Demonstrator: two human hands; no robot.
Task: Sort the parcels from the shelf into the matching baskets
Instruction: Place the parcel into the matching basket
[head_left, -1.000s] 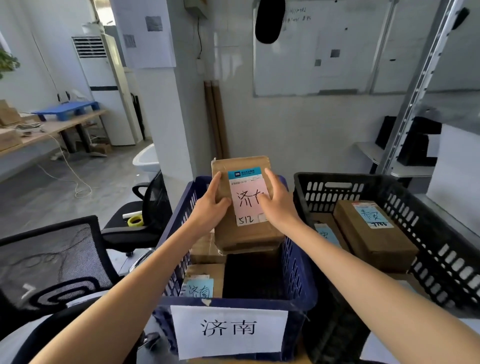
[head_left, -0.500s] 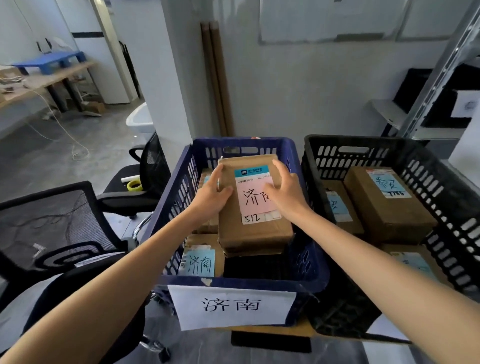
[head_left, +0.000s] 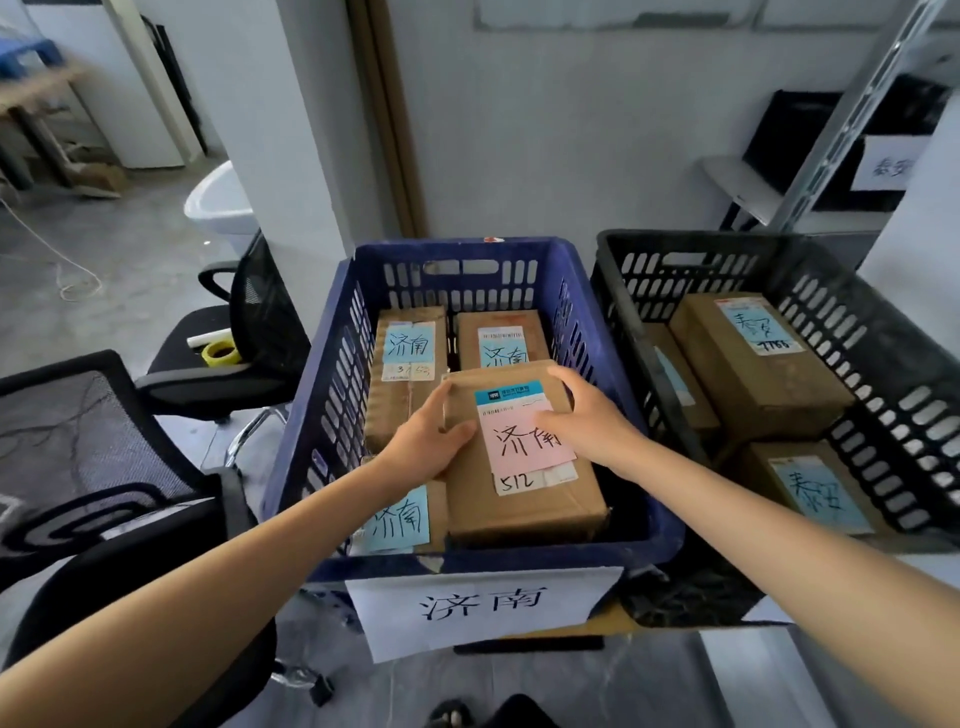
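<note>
The left hand (head_left: 431, 441) and right hand (head_left: 587, 421) curl round the parcel (head_left: 519, 512) low in the basket (head_left: 322, 415); released unevenly, it may rest tilted on neighbouring parcels (head_left: 410, 410).

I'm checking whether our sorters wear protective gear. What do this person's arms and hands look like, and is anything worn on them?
Nothing worn shows. The left hand and right hand are bare, with no gloves and no rings that I can make out. The left forearm and right forearm are bare up to the frame's edge: no sleeves, watch, wristband or markings in view.
</note>
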